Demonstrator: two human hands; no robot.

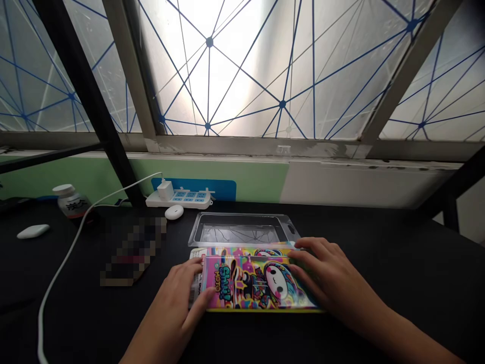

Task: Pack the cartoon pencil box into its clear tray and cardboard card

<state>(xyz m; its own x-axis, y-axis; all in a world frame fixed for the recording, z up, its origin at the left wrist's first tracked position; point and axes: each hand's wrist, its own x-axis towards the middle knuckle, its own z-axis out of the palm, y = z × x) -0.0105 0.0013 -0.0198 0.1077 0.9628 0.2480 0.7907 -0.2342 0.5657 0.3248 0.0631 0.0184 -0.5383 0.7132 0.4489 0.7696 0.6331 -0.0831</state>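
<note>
A colourful cartoon-printed package (253,283) lies flat on the black table (397,263) in front of me. My left hand (182,298) rests on the package's left end, with the thumb pressed on its top face and the fingers curled at the edge. My right hand (333,275) lies over the right end, fingers spread along its top and far edge. Just behind the package sits a clear plastic tray (242,230), lying open side up.
A white power strip (180,198) with a plugged charger and white cable (64,263) sits at the back left. Near it are a small white oval object (174,212), a white-capped bottle (71,201), another white object (33,231) and a blurred patch (131,250).
</note>
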